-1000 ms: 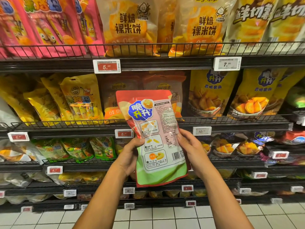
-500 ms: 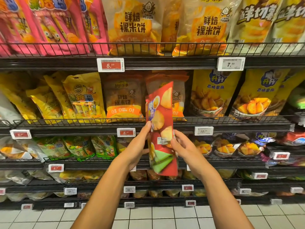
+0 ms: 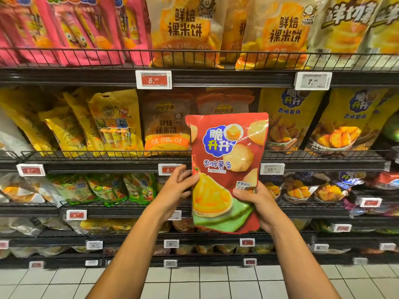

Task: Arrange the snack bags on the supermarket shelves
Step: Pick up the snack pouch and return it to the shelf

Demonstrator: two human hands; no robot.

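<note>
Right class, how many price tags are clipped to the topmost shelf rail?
2: a red price tag reading 5.00 left of centre, and a white price tag further right. Others may sit beyond the frame edges.

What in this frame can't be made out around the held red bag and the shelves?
- Head view: right hand's fingers, hidden behind the red bag.
- Shelf rail behind the bag, covered by it.
- Lower price tags, too small and blurred to read.
- Pink bags on top, cut off by the upper edge.
</note>
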